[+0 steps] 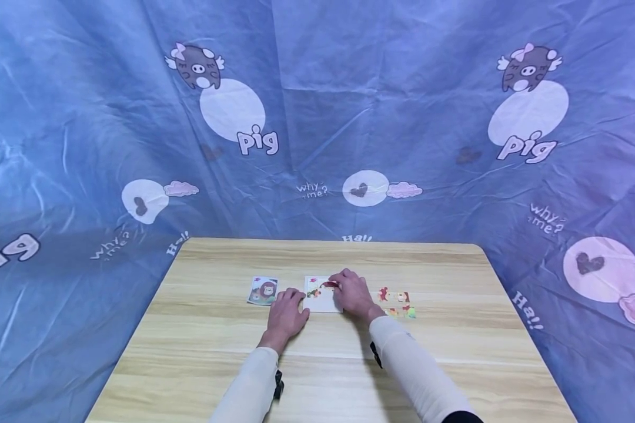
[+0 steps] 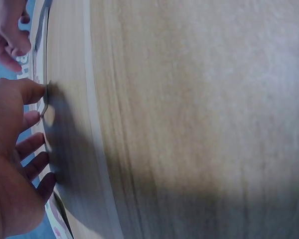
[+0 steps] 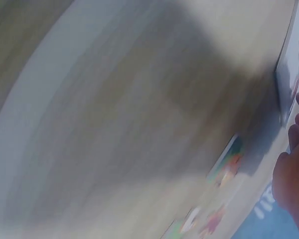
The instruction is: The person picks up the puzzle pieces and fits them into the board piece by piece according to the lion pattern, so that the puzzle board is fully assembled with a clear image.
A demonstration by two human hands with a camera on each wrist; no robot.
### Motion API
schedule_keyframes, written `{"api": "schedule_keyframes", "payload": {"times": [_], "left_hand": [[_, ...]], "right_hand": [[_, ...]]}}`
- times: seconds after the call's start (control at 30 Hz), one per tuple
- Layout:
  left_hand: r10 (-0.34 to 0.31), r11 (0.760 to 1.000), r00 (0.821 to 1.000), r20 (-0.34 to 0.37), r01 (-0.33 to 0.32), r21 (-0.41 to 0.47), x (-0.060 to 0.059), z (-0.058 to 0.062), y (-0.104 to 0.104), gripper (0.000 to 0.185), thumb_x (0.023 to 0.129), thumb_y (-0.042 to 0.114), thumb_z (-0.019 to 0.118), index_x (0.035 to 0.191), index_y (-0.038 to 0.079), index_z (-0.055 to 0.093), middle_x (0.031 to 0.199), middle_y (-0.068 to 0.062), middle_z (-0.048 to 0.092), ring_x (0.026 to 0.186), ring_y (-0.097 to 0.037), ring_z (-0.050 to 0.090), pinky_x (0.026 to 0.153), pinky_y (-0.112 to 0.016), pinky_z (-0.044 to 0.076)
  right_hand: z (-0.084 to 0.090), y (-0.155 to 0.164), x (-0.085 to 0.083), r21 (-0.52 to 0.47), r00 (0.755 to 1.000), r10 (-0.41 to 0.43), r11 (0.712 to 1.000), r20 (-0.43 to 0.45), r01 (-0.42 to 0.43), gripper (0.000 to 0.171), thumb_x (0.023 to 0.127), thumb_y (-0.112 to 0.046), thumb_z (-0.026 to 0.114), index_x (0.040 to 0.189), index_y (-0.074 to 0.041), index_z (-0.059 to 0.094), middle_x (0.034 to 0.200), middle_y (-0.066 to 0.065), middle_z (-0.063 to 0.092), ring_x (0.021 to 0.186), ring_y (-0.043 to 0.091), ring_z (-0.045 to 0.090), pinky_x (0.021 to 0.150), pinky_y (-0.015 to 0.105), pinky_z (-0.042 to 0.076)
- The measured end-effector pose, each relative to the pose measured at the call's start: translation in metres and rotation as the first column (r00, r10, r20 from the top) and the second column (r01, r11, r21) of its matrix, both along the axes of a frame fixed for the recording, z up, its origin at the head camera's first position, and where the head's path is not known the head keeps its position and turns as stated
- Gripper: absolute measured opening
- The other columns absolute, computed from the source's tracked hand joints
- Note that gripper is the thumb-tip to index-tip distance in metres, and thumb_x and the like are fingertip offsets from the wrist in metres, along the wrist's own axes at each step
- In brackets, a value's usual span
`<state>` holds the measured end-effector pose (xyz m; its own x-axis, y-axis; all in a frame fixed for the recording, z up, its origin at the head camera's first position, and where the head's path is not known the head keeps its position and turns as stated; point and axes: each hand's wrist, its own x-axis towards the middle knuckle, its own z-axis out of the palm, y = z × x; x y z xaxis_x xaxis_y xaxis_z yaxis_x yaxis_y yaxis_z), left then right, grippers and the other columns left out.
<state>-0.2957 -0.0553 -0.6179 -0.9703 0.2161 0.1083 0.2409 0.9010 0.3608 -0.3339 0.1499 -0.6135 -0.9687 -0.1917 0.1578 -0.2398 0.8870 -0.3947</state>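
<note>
One white puzzle board lies mid-table, one picture card left, several loose pieces right. The left hand rests relaxed at the board's edge; the right hand pinches a red piece over it.

Wooden table, blue pig-print backdrop — creased
</note>
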Motion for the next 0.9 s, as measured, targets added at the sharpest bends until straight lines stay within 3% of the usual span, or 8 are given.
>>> {"api": "schedule_keyframes", "payload": {"times": [0.2, 0.37, 0.6, 0.9], "left_hand": [[0.001, 1.0, 1.0, -0.012, -0.001, -0.003, 0.0, -0.002, 0.0, 0.04, 0.079, 0.037, 0.056, 0.115, 0.019, 0.058, 0.12, -0.002, 0.051, 0.112, -0.026, 0.044, 0.086, -0.043, 0.039], [0.0, 1.0, 0.999, -0.051, 0.001, 0.003, 0.0, -0.004, 0.0, 0.039, 0.078, 0.037, 0.057, 0.113, 0.019, 0.059, 0.117, -0.002, 0.052, 0.109, -0.027, 0.046, 0.084, -0.043, 0.04], [0.005, 1.0, 1.0, 0.005, -0.005, 0.0, 0.001, -0.001, 0.001, 0.04, 0.08, 0.037, 0.056, 0.116, 0.019, 0.057, 0.121, -0.002, 0.05, 0.113, -0.027, 0.044, 0.088, -0.044, 0.038], [0.014, 1.0, 1.0, 0.016, -0.014, 0.007, 0.001, 0.002, 0.001, 0.04, 0.08, 0.037, 0.057, 0.117, 0.02, 0.057, 0.122, -0.002, 0.05, 0.114, -0.026, 0.043, 0.09, -0.043, 0.038]], "right_hand": [[0.002, 0.017, 0.002, 0.031, 0.999, -0.041, 0.999, -0.023, 0.042, 0.026, 0.079, -0.017, 0.058, 0.102, -0.025, 0.064, 0.096, -0.003, 0.055, 0.094, 0.018, 0.052, 0.07, 0.036, 0.036], [-0.002, 0.027, 0.004, 0.064, 0.997, -0.06, 0.996, -0.044, 0.062, 0.025, 0.078, -0.017, 0.057, 0.1, -0.026, 0.065, 0.095, -0.004, 0.054, 0.092, 0.017, 0.051, 0.066, 0.033, 0.034], [-0.004, 0.041, 0.007, 0.058, 0.995, -0.089, 0.994, -0.041, 0.091, 0.025, 0.076, -0.018, 0.059, 0.099, -0.027, 0.065, 0.097, -0.003, 0.054, 0.094, 0.018, 0.05, 0.069, 0.034, 0.033], [-0.002, 0.063, 0.012, 0.098, 0.995, -0.098, 0.99, -0.021, 0.099, 0.025, 0.078, -0.024, 0.057, 0.102, -0.028, 0.063, 0.107, -0.002, 0.056, 0.1, 0.021, 0.05, 0.074, 0.037, 0.035]]}}
